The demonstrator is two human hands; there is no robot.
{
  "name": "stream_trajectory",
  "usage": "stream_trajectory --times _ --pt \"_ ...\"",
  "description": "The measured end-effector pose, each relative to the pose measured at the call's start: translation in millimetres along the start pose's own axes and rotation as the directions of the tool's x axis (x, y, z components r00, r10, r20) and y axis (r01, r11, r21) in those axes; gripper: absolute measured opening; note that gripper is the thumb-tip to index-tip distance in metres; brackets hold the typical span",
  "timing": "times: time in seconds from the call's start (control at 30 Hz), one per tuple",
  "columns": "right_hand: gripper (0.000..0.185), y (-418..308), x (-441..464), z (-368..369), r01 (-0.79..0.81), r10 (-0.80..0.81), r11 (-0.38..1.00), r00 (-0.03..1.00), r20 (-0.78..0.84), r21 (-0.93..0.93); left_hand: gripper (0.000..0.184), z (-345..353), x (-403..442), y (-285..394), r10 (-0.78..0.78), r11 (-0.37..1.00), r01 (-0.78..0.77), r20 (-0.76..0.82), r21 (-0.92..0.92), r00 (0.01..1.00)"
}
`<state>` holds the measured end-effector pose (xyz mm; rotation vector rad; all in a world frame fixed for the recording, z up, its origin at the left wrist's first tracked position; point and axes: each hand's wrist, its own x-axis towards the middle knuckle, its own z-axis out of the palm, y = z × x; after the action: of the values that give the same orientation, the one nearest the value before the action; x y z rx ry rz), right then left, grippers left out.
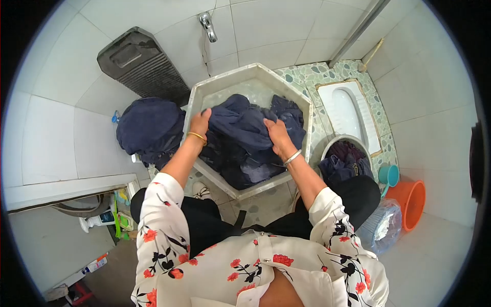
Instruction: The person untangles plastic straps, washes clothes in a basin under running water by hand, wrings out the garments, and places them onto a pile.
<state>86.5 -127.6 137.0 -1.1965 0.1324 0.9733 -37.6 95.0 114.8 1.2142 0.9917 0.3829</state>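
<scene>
Left hand (200, 125) and right hand (277, 135) are closed around dark cloth (238, 123) in the tub (225, 82), work seemingly midway; the clothes pile (151, 125) left of it and bucket clothes (343, 166) right could be done or waiting.

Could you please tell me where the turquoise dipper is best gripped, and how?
I'd grip the turquoise dipper by its slim handle, probably from the wearer's side, with the right hand freed from the dark cloth first: the handle juts that way from the round cup.
</scene>
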Motion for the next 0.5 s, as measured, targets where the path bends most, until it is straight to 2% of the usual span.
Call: stream_trajectory --times 0.07,0.1,0.13,0.17,0.2,0.23,0.27,0.3,0.33,0.37,0.4,0.47,0.5 --pt "0.018 -34.1 -17.1 17.0 0.064 -0.059 0.957 0.998 0.028 -0.283 0.052 3.0 -13.3 -8.7 -0.262 0.894 0.242 0.001 0.376 0.965" --pt "0.018 -34.8 -9.6 16.4 0.137 -0.128 0.900 0.991 0.050 -0.414 0.052 1.8 -15.8 -12.1 -0.263 0.895 0.242 0.003 0.374 0.965" --pt "0.018 -41.8 -10.4 19.0 0.135 -0.127 0.898 0.991 0.048 -0.418 0.064 -0.6 -17.9 -17.4 -0.245 0.873 0.182 0.084 0.453 0.966" --pt "0.018 -57.2 -21.7 29.3 0.203 -0.177 0.837 0.979 0.100 -0.509 0.079 -3.4 -20.7 -21.5 -0.233 0.844 0.115 0.165 0.523 0.958" --pt "0.019 -71.3 -34.8 39.6 0.270 -0.220 0.762 0.963 0.158 -0.589 0.079 -6.5 -23.5 -20.9 -0.235 0.845 0.119 0.163 0.521 0.958" --pt "0.019 -82.6 -47.3 48.2 0.270 -0.217 0.761 0.963 0.161 -0.590 0.094 -9.8 -25.8 -17.2 -0.079 0.781 -0.142 0.323 0.608 0.943" --pt "0.019 -94.0 -60.0 56.7 0.332 -0.257 0.831 0.941 0.220 -0.446 0.109 -11.9 -27.5 -14.8 0.051 0.661 -0.397 0.489 0.637 0.871" --pt "0.019 -104.9 -72.0 64.3 0.378 -0.305 0.880 0.914 0.268 -0.288 0.109 -10.0 -28.3 -15.3 0.051 0.661 -0.395 0.487 0.638 0.872" --pt "0.019 -115.5 -82.9 71.9 0.378 -0.305 0.880 0.914 0.269 -0.288 0.118 -3.8 -28.9 -16.1 0.184 0.616 -0.537 0.558 0.576 0.809" --pt "0.017 -125.7 -93.1 79.8 0.393 -0.331 0.903 0.894 0.301 -0.173 0.126 3.8 -29.9 -17.0 0.310 0.550 -0.667 0.619 0.503 0.722" --pt "0.017 -135.6 -103.2 85.6 0.401 -0.364 0.914 0.872 0.327 -0.054 0.126 16.2 -33.1 -17.3 0.311 0.548 -0.670 0.622 0.500 0.719" --pt "0.017 -150.9 -118.7 93.0 0.442 -0.399 0.897 0.835 0.379 -0.028 0.114 46.4 -38.4 -19.0 0.529 0.406 -0.840 0.656 0.361 0.538" --pt "0.017 -154.6 -124.7 97.7 0.469 -0.424 0.883 0.805 0.414 -0.008 0.082 61.6 -25.7 -36.3 0.552 0.580 -0.803 0.659 0.137 0.511"
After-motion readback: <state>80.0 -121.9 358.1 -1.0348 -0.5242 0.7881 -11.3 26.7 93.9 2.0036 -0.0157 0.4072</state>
